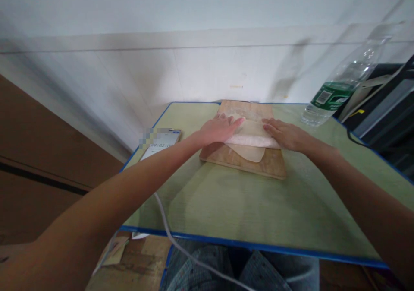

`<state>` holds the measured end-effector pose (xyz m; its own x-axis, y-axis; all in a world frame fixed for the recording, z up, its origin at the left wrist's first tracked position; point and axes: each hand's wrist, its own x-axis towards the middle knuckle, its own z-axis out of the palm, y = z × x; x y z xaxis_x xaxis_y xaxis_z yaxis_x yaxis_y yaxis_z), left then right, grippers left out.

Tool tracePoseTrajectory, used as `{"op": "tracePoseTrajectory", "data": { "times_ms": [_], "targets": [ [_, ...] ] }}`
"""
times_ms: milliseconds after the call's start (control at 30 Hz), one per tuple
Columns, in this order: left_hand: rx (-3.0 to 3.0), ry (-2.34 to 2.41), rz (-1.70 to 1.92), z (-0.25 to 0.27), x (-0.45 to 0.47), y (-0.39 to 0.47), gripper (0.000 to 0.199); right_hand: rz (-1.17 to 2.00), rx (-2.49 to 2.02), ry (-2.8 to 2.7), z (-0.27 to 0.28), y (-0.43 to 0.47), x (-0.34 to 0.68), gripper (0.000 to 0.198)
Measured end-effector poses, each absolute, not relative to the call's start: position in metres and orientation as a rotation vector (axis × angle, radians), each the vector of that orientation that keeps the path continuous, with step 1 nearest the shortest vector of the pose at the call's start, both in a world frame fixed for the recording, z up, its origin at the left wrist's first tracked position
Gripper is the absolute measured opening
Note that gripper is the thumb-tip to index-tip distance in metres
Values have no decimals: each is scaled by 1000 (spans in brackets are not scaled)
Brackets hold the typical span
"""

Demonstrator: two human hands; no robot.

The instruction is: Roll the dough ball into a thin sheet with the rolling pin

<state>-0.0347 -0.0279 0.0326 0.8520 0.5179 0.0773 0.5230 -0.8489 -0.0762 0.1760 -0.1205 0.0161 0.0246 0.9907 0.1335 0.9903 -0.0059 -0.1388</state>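
A thin sheet of pale dough (248, 153) lies on a wooden board (268, 169), with a rounded flap towards me. Across it rests a whitish, floury-looking rolling pin (252, 141), its ends hidden beneath my palms. At its left end, my left hand (220, 128) lies flat, fingers stretched forward and thumb pointing inward. My right hand (284, 134) rests on the other end, its fingers extended and angled inward over the dough. Neither hand's fingers are wrapped round the pin.
The board sits on a pale green table (220, 209) with blue edging, near a white wall. At left lies a phone (161, 144); a white cable (164, 217) hangs over the front edge. A clear bottle (336, 92) stands at right beside dark equipment (388, 114).
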Motion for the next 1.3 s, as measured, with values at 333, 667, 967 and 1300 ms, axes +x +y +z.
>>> {"op": "tracePoseTrajectory", "data": {
  "times_ms": [333, 667, 967, 1300],
  "targets": [
    [-3125, -963, -309, 32, -19, 3, 63, 57, -2185, -1992, 29, -103, 174, 59],
    [-3128, -967, -193, 21, -26, -1, 53, 47, -2094, -2227, 16, -92, 189, 48],
    [-3092, -1074, -11, 32, -39, -37, 55, 113, -1986, -2208, 8, -95, 195, 47],
    [-3013, -1047, -31, 42, -51, -94, 60, 175, -2030, -2150, 14, -120, 185, 60]
  ]
}}
